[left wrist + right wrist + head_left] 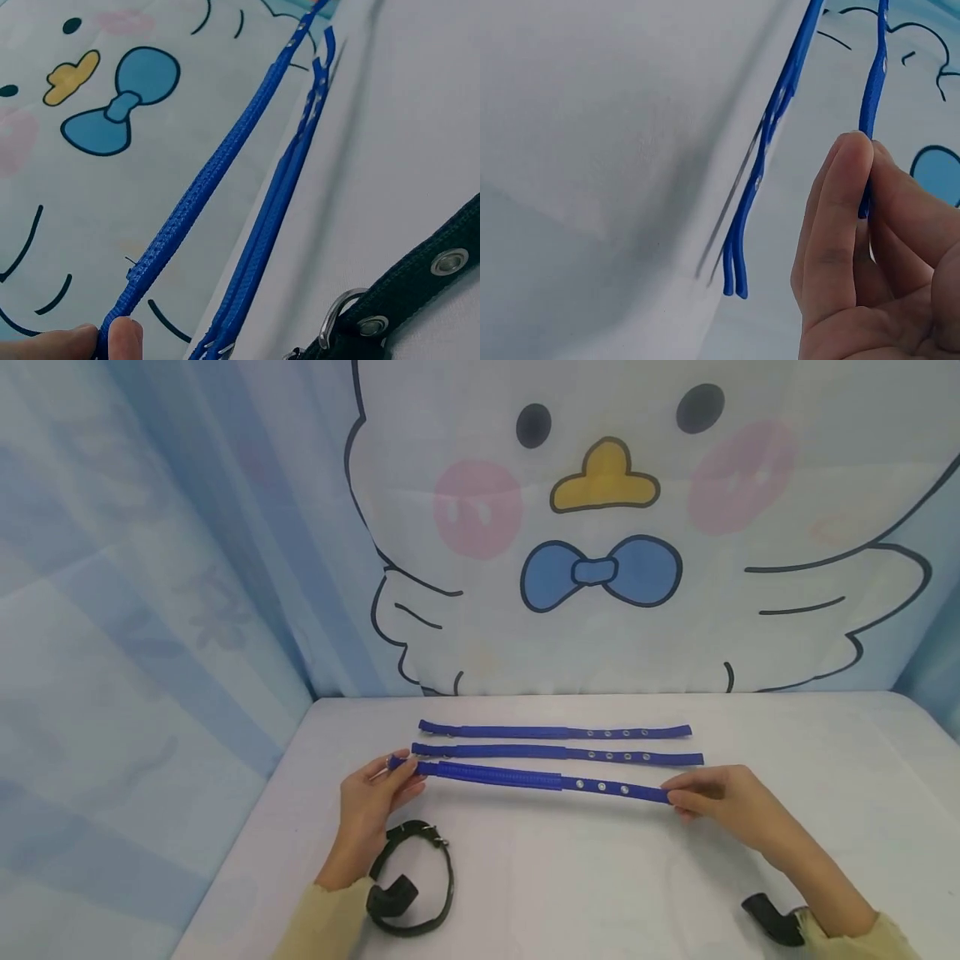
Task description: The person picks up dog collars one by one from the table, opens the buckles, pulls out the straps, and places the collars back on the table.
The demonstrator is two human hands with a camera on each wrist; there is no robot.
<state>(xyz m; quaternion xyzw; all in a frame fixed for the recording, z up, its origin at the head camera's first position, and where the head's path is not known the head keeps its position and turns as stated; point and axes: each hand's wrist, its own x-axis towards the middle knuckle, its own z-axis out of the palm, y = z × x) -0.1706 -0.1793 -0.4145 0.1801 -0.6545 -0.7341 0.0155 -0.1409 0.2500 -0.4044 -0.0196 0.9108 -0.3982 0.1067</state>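
A blue collar (498, 775) with a padded middle and metal eyelets is stretched between both hands, above the table. My left hand (375, 793) pinches its left end between thumb and fingers, and the left wrist view shows those fingertips (126, 341) on the strap. The right hand (723, 802) pinches the eyelet end; in the right wrist view a short tip of the collar (868, 112) pokes out below the thumb and fingers. Two similar blue collars, one farther (513, 732) and one nearer (517, 752), lie side by side just behind it.
A dark green collar (450, 885), buckled into a loop, lies beside the left forearm; its eyelets show in the left wrist view. Black pieces sit at the left wrist (393, 897) and right wrist (772, 920). A cartoon-printed curtain (600, 643) hangs behind the white table (570, 877).
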